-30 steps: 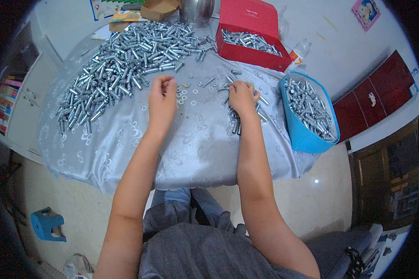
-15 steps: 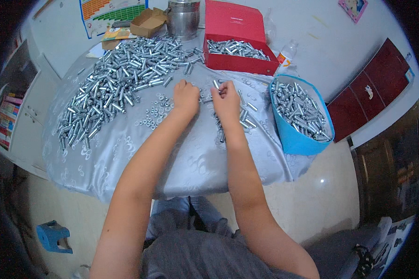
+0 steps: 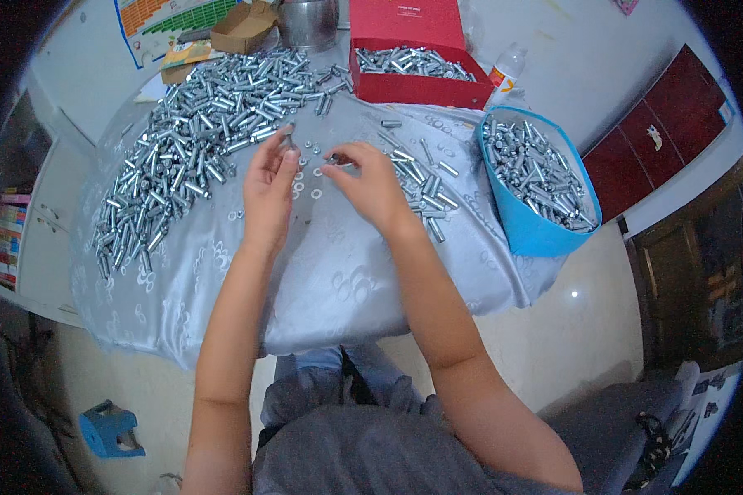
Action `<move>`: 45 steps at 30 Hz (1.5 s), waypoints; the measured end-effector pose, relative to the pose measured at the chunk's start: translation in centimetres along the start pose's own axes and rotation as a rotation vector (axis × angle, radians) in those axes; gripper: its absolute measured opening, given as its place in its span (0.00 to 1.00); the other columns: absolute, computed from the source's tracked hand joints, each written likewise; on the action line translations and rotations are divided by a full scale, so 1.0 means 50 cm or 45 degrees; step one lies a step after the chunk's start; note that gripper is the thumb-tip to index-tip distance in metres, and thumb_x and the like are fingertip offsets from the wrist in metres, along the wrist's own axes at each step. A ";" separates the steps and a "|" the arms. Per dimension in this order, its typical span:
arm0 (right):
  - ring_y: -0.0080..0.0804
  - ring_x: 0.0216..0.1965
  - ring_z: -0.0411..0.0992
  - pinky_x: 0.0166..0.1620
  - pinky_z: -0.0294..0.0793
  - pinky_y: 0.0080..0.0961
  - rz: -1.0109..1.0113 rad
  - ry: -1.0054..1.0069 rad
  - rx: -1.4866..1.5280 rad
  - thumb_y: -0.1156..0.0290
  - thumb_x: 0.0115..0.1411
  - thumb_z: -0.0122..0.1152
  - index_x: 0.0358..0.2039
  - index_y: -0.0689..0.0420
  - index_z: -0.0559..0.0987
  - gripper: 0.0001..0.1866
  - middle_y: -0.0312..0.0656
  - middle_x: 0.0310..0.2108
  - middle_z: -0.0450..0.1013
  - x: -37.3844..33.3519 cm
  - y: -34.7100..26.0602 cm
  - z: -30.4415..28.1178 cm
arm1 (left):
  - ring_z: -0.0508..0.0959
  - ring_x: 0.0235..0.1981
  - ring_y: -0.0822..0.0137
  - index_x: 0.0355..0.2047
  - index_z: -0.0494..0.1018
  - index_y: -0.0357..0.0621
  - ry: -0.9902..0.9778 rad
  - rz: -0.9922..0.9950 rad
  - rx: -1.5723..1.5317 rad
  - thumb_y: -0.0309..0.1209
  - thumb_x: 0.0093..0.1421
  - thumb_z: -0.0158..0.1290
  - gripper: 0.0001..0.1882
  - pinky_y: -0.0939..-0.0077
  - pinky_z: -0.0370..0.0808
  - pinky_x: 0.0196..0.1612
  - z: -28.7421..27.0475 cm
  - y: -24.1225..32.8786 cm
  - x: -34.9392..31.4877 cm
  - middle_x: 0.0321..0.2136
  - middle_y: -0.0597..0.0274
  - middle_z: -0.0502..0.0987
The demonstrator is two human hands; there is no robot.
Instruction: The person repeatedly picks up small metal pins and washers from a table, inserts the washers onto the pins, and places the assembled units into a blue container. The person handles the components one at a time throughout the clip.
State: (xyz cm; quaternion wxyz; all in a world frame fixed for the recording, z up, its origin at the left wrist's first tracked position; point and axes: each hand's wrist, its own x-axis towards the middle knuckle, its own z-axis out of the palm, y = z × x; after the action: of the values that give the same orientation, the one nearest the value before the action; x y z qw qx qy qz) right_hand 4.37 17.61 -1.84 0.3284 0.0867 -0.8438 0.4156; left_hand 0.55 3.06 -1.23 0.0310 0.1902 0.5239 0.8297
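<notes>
My left hand is raised over the tablecloth, its thumb and fingers closed on a slim metal bolt. To its right, my right hand pinches a small dark metal piece, perhaps a nut, between thumb and forefinger. Loose washers and nuts lie on the cloth between the hands, partly hidden by them. A large heap of silvery sleeve anchor bolts spreads beyond and left of my left hand. A smaller scatter of bolts lies just right of my right hand.
An open red box of bolts stands at the back, near a clear plastic bottle. A blue fabric bin full of bolts sits at the table's right edge. Behind the heap are a metal pot and a cardboard box.
My left hand has moved left and turned upward, now showing a bolt in its fingers. My right hand has shifted left and a little nearer, uncovering the scattered bolts. The whole view has tilted slightly.
</notes>
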 end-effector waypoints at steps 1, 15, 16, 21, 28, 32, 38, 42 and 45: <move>0.40 0.28 0.71 0.34 0.68 0.28 0.027 -0.098 0.011 0.70 0.48 0.58 0.31 0.63 0.74 0.11 0.49 0.24 0.71 -0.002 -0.011 0.002 | 0.68 0.33 0.75 0.44 0.64 0.37 0.013 -0.180 -0.291 0.29 0.57 0.46 0.15 0.82 0.66 0.39 -0.011 -0.002 -0.005 0.30 0.66 0.70; 0.45 0.26 0.70 0.31 0.68 0.33 0.154 -0.253 0.069 0.69 0.52 0.54 0.30 0.63 0.69 0.10 0.51 0.24 0.70 -0.009 -0.063 0.005 | 0.72 0.34 0.75 0.40 0.64 0.35 -0.051 0.170 0.179 0.20 0.52 0.51 0.15 0.85 0.69 0.37 -0.018 -0.012 -0.002 0.32 0.61 0.72; 0.45 0.26 0.70 0.30 0.68 0.32 0.143 -0.251 0.067 0.69 0.51 0.54 0.30 0.63 0.69 0.10 0.51 0.24 0.70 -0.009 -0.063 0.006 | 0.72 0.34 0.75 0.40 0.64 0.36 -0.071 0.175 0.177 0.20 0.51 0.51 0.15 0.85 0.69 0.36 -0.017 -0.012 -0.004 0.32 0.61 0.72; 0.44 0.25 0.69 0.29 0.67 0.32 0.064 -0.291 0.023 0.69 0.51 0.55 0.30 0.63 0.69 0.10 0.49 0.23 0.70 -0.013 -0.051 0.010 | 0.72 0.32 0.75 0.44 0.65 0.40 0.024 0.283 0.064 0.19 0.51 0.51 0.18 0.85 0.69 0.36 -0.002 0.002 -0.010 0.31 0.63 0.72; 0.43 0.26 0.69 0.30 0.67 0.32 0.096 -0.347 -0.044 0.66 0.50 0.56 0.30 0.63 0.71 0.13 0.49 0.26 0.70 -0.013 -0.055 0.003 | 0.74 0.29 0.75 0.39 0.71 0.41 0.021 0.209 0.348 0.24 0.50 0.54 0.14 0.84 0.70 0.32 -0.005 0.007 -0.013 0.28 0.62 0.75; 0.40 0.26 0.69 0.32 0.68 0.30 0.103 -0.240 0.009 0.65 0.49 0.58 0.31 0.63 0.72 0.14 0.47 0.27 0.70 -0.014 -0.059 0.005 | 0.74 0.27 0.75 0.35 0.73 0.39 0.016 0.211 0.477 0.26 0.50 0.55 0.11 0.83 0.70 0.31 -0.010 0.007 -0.015 0.26 0.62 0.76; 0.29 0.27 0.70 0.33 0.68 0.22 0.277 -0.025 0.084 0.68 0.46 0.63 0.32 0.61 0.73 0.14 0.43 0.27 0.71 -0.006 -0.070 -0.007 | 0.75 0.27 0.74 0.32 0.73 0.35 -0.001 0.017 0.489 0.29 0.50 0.55 0.10 0.83 0.71 0.32 -0.018 -0.002 -0.010 0.25 0.60 0.76; 0.22 0.30 0.70 0.33 0.68 0.17 0.239 0.105 0.472 0.73 0.45 0.64 0.32 0.62 0.73 0.13 0.39 0.27 0.72 -0.001 -0.038 0.003 | 0.75 0.27 0.73 0.31 0.73 0.34 -0.085 -0.339 0.206 0.31 0.51 0.54 0.11 0.83 0.72 0.33 -0.020 0.010 -0.008 0.25 0.60 0.75; 0.21 0.30 0.70 0.33 0.69 0.15 0.349 0.131 0.825 0.78 0.46 0.61 0.32 0.63 0.73 0.10 0.37 0.27 0.72 0.000 -0.062 -0.001 | 0.75 0.27 0.72 0.32 0.72 0.34 -0.121 -0.507 -0.015 0.31 0.53 0.52 0.12 0.83 0.73 0.34 -0.019 0.017 -0.008 0.27 0.60 0.75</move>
State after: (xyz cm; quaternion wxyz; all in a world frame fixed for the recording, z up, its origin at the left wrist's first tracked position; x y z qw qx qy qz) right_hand 5.73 15.66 0.19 0.2671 0.0513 -0.6543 0.7056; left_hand 0.72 1.75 -0.98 0.2202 0.1217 0.5442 0.8003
